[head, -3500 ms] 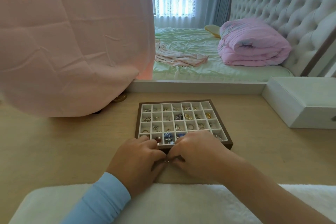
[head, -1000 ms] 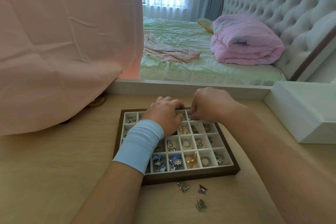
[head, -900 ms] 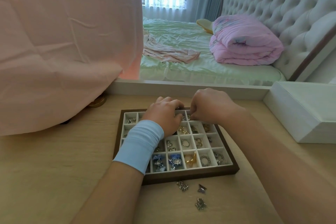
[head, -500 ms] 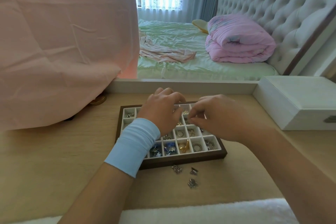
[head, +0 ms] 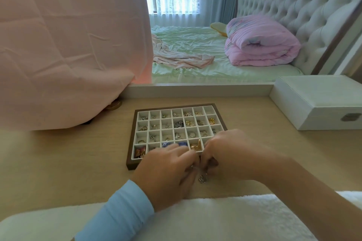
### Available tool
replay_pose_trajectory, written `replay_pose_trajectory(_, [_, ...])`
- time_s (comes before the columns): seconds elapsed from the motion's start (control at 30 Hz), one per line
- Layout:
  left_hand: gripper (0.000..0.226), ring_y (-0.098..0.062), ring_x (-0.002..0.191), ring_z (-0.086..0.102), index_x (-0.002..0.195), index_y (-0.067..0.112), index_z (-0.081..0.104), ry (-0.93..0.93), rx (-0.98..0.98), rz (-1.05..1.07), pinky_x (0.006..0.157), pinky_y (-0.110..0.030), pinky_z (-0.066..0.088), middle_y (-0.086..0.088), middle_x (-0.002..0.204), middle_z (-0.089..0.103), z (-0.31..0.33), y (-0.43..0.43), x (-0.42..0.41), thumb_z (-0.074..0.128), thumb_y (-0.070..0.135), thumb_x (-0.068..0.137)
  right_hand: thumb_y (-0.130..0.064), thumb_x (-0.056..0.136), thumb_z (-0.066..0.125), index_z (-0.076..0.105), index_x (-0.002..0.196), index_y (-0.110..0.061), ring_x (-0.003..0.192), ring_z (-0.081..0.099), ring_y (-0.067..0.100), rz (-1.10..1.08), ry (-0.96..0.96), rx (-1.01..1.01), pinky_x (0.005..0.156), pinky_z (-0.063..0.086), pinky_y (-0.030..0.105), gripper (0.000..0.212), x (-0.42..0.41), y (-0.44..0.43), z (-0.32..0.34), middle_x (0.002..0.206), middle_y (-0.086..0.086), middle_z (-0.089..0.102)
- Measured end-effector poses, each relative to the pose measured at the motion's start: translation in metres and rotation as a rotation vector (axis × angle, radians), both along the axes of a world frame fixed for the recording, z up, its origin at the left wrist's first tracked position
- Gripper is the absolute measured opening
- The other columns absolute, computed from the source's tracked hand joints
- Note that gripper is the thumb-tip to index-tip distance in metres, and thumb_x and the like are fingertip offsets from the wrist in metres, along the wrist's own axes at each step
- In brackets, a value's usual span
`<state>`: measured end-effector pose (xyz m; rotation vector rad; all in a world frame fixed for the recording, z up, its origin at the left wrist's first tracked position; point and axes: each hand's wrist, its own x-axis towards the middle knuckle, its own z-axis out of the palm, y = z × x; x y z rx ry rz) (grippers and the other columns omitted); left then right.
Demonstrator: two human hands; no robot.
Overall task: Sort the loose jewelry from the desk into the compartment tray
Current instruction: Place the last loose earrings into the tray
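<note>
Left hand (head: 168,170) and right hand (head: 229,154) together, fingers curled, at near edge of tray (head: 132,165) on bench (head: 78,162); grip cannot be told; loose silver piece (head: 202,179) on bench just below fingertips.

The person's left hand (head: 168,172) is held palm down, its back toward the camera, with its fingers (head: 184,155) curled inward and to the right. The right hand (head: 231,152) sits just beside it and slightly farther forward, knuckles up, its fingers (head: 209,155) curled down and to the left. The fingertips of both hands meet in the narrow space between them. Whether they pinch anything there is hidden, and both hands are somewhat blurred. The left arm enters from the lower left, covered to the wrist by a light blue fabric sleeve (head: 119,215). The bare right forearm (head: 297,191) enters from the lower right, converging on the left.
</note>
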<state>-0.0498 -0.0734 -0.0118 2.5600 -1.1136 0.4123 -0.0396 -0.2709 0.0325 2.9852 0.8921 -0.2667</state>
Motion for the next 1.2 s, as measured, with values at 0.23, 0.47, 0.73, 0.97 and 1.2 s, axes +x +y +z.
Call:
replay_pose_trajectory(0.23, [0.021,-0.003,0.072,0.059,0.096,0.033,0.064,0.049,-0.078,0.099,0.062,-0.011,0.042,0.017,0.085,0.065,-0.015,0.005,-0.006,0.047,0.045,0.091,-0.034,0.094,0.060,0.075,0.108,-0.038,0.090,0.063,0.008,-0.010,-0.039,-0.054,0.078,0.058,0.030,0.021,0.001,0.002,-0.001,0.100,-0.016,0.069])
replay_pose_trajectory(0.47, [0.028,-0.003,0.074,0.062,0.102,0.036,0.067,0.068,-0.123,0.118,0.062,-0.016,0.053,0.018,0.089,0.069,-0.017,0.004,-0.006,0.047,0.051,0.090,-0.039,0.096,0.056,0.073,0.100,-0.036,0.079,0.056,0.002,-0.043,-0.082,0.077,0.063,0.042,0.018,0.018,0.004,0.001,-0.002,0.087,-0.018,0.063])
replay_pose_trajectory(0.73, [0.020,0.005,0.070,0.057,0.101,0.038,0.067,0.219,-0.432,0.208,0.062,-0.006,0.045,0.032,0.081,0.060,-0.015,0.010,-0.002,0.061,0.047,0.084,-0.037,0.090,0.073,0.072,0.084,-0.036,0.064,0.054,-0.001,-0.208,0.112,0.631,0.059,0.042,0.012,0.006,0.007,0.006,-0.013,0.074,-0.023,0.064])
replay_pose_trajectory(0.97, [0.013,-0.007,0.055,0.052,0.088,0.031,0.070,0.261,-0.727,0.250,0.051,-0.011,0.041,0.019,0.079,0.069,-0.015,0.011,-0.001,0.078,0.030,0.078,-0.030,0.092,0.071,0.075,0.087,-0.033,0.058,0.052,0.013,-0.203,0.212,0.920,0.058,0.046,0.023,0.007,0.008,0.010,-0.023,0.080,-0.007,0.070])
replay_pose_trajectory(1.2, [0.008,-0.004,0.065,0.059,0.088,0.030,0.072,0.262,-0.704,0.214,0.055,-0.007,0.041,0.021,0.075,0.066,-0.006,0.012,0.015,0.075,0.027,0.081,-0.028,0.087,0.077,0.076,0.083,-0.030,0.066,0.060,0.015,-0.193,0.068,0.931,0.062,0.052,0.025,0.005,0.018,0.008,-0.021,0.083,-0.014,0.068])
